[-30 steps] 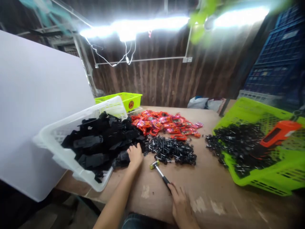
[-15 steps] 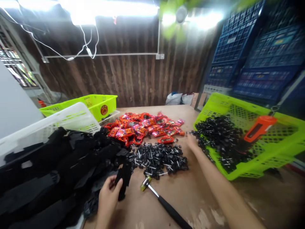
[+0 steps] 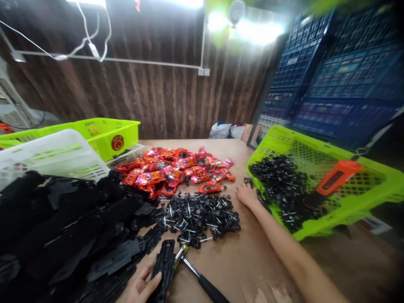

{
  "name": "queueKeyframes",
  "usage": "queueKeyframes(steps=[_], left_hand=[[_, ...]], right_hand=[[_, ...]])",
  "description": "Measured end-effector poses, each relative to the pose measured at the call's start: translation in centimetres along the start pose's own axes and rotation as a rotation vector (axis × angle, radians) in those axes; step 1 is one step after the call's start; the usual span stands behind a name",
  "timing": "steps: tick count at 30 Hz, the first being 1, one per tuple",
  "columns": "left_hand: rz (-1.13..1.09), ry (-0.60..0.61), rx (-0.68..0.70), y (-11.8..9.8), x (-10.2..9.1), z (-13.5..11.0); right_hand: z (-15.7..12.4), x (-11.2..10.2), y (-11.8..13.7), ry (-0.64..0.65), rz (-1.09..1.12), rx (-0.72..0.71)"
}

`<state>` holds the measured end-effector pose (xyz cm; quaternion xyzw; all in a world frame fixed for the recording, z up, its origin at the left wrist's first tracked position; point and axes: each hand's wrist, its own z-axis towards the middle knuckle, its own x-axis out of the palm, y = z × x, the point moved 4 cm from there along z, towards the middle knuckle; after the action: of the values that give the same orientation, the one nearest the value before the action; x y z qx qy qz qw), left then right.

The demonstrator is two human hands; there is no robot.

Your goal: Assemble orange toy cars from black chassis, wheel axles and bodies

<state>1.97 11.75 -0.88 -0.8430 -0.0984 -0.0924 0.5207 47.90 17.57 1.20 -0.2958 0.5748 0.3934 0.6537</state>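
My left hand (image 3: 142, 286) is at the bottom edge, closed round a long black plastic chassis piece (image 3: 164, 265) held just above the table. A small hammer (image 3: 195, 273) with a black handle lies right beside it. My right hand (image 3: 248, 194) reaches to the black wheel-and-axle parts (image 3: 284, 185) spilling from the tilted green basket (image 3: 347, 210); its fingers are curled among them, and what they hold is hidden. A second pile of wheel axles (image 3: 202, 216) lies in the middle of the table.
A heap of black chassis pieces (image 3: 69, 235) spills from a white basket (image 3: 53, 155) on the left. Red toy car bodies (image 3: 176, 168) lie behind the axle pile. Another green basket (image 3: 104, 134) stands at the back left. An orange tool (image 3: 334, 179) rests in the right basket. Blue crates (image 3: 331, 84) are stacked behind.
My left hand has drawn one black chassis piece out of the heap toward me. My right hand left the hammer and reached over to the wheels at the green basket. The camera moved closer.
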Motion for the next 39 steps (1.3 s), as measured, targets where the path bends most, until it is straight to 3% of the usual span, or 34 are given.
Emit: queueKeyframes(steps=[6, 10, 13, 15, 18, 21, 23, 25, 27, 29, 32, 35, 39], left_hand=[[0.062, 0.07, -0.062, 0.0, 0.9, -1.3], [0.056, 0.116, -0.094, -0.3, 1.6, -2.5], [0.074, 0.142, -0.103, -0.1, 2.1, -3.1], [0.077, 0.193, -0.101, 0.3, 2.5, -3.4], [0.069, 0.272, -0.089, 1.4, 3.1, -3.9], [0.064, 0.308, -0.074, 2.5, 3.6, -4.6], [0.08, 0.311, -0.074, 3.1, 3.9, -5.2], [0.103, 0.322, -0.077, 3.5, 4.3, -5.8], [0.124, 0.329, -0.069, 3.8, 4.7, -6.1], [0.143, 0.328, -0.052, 4.1, 4.9, -6.3], [0.199, 0.312, -0.006, 4.4, 4.7, -6.2], [0.327, 0.267, 0.117, 4.3, 4.1, -6.2], [0.408, 0.243, 0.213, 4.1, 3.9, -6.8]], right_hand=[[-7.1, -0.4, -0.2, -0.12, 0.115, -0.027], [-10.3, -3.0, -1.2, -0.267, 0.23, 0.02], [-14.1, -4.9, 0.0, -0.324, 0.348, -0.022], [-17.6, -5.4, 2.3, -0.279, 0.525, -0.166], [-23.2, -4.7, 6.4, -0.03, 0.731, -0.439], [-27.0, -3.6, 8.4, 0.149, 0.757, -0.517], [-27.9, -3.1, 8.6, 0.098, 0.784, -0.445], [-27.8, -2.8, 8.6, -0.018, 0.721, -0.281], [-27.2, -2.4, 9.1, -0.082, 0.537, -0.134], [-26.5, -1.9, 10.1, -0.067, 0.336, -0.082], [-25.7, -1.9, 11.2, -0.052, 0.249, -0.086], [-26.2, -3.5, 11.9, -0.097, 0.485, -0.126], [-28.7, -6.0, 14.1, -0.081, 0.695, -0.377]])
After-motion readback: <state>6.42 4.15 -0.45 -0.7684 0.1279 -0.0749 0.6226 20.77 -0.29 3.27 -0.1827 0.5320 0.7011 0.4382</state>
